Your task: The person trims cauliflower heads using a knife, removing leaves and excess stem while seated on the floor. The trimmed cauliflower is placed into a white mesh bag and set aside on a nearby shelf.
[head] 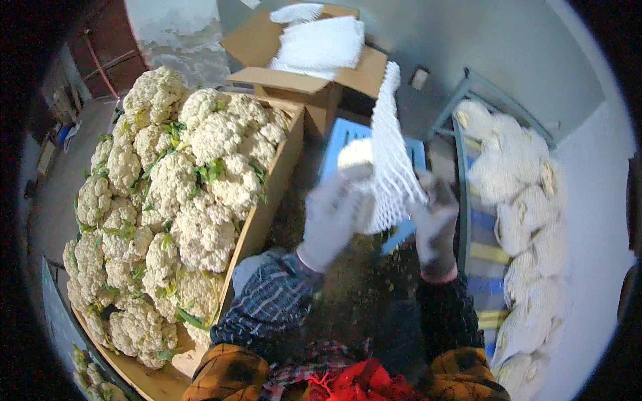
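A long white foam net sleeve (pixel 388 165) is stretched between my two gloved hands, its upper end narrowing to a twisted tip. My left hand (pixel 331 220) grips the sleeve's left side, its fingers partly hidden and blurred. On the other side, my right hand (pixel 435 225) pinches the sleeve's lower right edge. Just beyond my left hand shows a cauliflower head (pixel 355 153), partly covered by the hand and the sleeve. Whether the left fingers also touch it, I cannot tell. Behind lies a blue slatted plastic stool (pixel 346 131).
Bare cauliflowers (pixel 195 185) are heaped in a wooden crate (pixel 273 195) at left. An open cardboard box (pixel 313 108) holds stacked foam nets (pixel 321 42) at the back. At right, a metal-framed rack (pixel 462 200) bears several net-wrapped cauliflowers (pixel 524 215) beside the wall.
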{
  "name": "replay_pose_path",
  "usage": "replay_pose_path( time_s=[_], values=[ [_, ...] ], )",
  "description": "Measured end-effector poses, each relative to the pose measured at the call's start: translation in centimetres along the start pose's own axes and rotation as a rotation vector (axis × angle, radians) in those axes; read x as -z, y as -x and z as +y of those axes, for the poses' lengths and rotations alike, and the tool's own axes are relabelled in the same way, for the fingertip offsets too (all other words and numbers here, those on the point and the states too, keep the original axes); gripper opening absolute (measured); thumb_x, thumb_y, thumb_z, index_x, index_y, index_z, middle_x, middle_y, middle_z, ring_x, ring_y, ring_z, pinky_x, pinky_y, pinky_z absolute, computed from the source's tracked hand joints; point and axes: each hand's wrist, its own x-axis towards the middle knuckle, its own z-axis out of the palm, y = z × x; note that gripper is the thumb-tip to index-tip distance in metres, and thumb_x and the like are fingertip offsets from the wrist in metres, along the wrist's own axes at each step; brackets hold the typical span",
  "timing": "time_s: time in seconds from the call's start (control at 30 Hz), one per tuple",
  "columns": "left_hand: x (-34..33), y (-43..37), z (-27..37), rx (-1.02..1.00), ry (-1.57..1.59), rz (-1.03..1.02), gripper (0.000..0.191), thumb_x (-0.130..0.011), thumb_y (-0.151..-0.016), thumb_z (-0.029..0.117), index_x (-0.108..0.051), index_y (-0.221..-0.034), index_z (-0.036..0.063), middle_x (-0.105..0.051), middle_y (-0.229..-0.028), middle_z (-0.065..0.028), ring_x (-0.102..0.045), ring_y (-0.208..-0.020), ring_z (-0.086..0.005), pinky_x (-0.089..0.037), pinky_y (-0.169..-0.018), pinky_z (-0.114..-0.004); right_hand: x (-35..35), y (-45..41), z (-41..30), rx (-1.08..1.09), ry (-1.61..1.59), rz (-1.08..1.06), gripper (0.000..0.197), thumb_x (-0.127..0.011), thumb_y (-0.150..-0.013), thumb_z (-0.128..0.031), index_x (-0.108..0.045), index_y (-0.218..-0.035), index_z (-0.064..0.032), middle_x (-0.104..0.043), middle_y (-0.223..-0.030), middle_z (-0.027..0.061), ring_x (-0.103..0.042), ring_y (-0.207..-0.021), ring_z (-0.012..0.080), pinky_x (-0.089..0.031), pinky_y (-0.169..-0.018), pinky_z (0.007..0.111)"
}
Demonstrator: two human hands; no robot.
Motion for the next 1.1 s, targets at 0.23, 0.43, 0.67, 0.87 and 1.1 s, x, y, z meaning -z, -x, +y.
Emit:
replay_pose_path(
  time_s=[0.23, 0.43, 0.67, 0.87, 1.1],
  values=[
    [-0.6, 3.2, 0.2, 0.476, 0.935, -0.036, 0.036, -0.047, -0.109, 0.017, -0.050, -0.139, -0.0018, -0.063, -0.133, -0.0164, -0.064, -0.119, -0.0242, -0.052, -0.105, -0.040, 4.3, 5.0, -2.5, -0.337, -0.651, 0.168, 0.022, -0.053, -0.093, -0.003, -0.060, -0.113, -0.0024, -0.067, -0.112, 0.0094, -0.066, -0.102, 0.0189, -0.051, -0.094, 0.033],
    [0.2, 8.4, 2.2, 0.451, 0.600, -0.425, 0.046, -0.048, -0.110, 0.026, -0.049, -0.146, -0.0024, -0.061, -0.139, -0.0113, -0.064, -0.122, -0.0236, -0.053, -0.105, -0.039, 7.1, 9.2, -6.4, -0.550, -0.702, -0.011, 0.046, -0.053, -0.098, -0.016, -0.051, -0.140, 0.0026, -0.065, -0.129, 0.0126, -0.066, -0.117, 0.0222, -0.051, -0.104, 0.035],
    [2.0, 8.7, 4.9, 0.880, 1.128, -0.278, 0.052, -0.055, -0.107, 0.037, -0.052, -0.145, 0.0014, -0.064, -0.139, -0.0127, -0.063, -0.125, -0.0268, -0.051, -0.109, -0.043, 8.4, 13.4, -7.0, -0.242, 0.381, -0.666, 0.059, -0.074, -0.087, -0.020, -0.057, -0.139, 0.0005, -0.065, -0.134, 0.0153, -0.063, -0.121, 0.0257, -0.049, -0.104, 0.040],
    [1.8, 16.1, 5.2, 0.565, 0.173, -0.631, 0.066, -0.082, -0.091, 0.027, -0.054, -0.143, -0.0022, -0.065, -0.131, -0.0140, -0.061, -0.119, -0.0215, -0.049, -0.105, -0.035, 9.6, 16.3, -3.7, -0.490, -0.045, 0.054, 0.042, -0.053, -0.089, -0.011, -0.061, -0.127, 0.0058, -0.072, -0.116, 0.0155, -0.072, -0.103, 0.0254, -0.056, -0.094, 0.036],
    [2.1, 19.3, 1.6, 0.660, 0.100, -0.502, 0.048, -0.077, -0.095, 0.022, -0.062, -0.134, -0.0020, -0.072, -0.114, -0.0032, -0.063, -0.099, -0.0083, -0.052, -0.089, -0.026, 10.4, 18.7, -1.0, -0.394, 0.177, -0.181, 0.041, -0.049, -0.088, -0.006, -0.061, -0.126, 0.0021, -0.069, -0.119, 0.0129, -0.068, -0.111, 0.0250, -0.053, -0.100, 0.036]
  ],
)
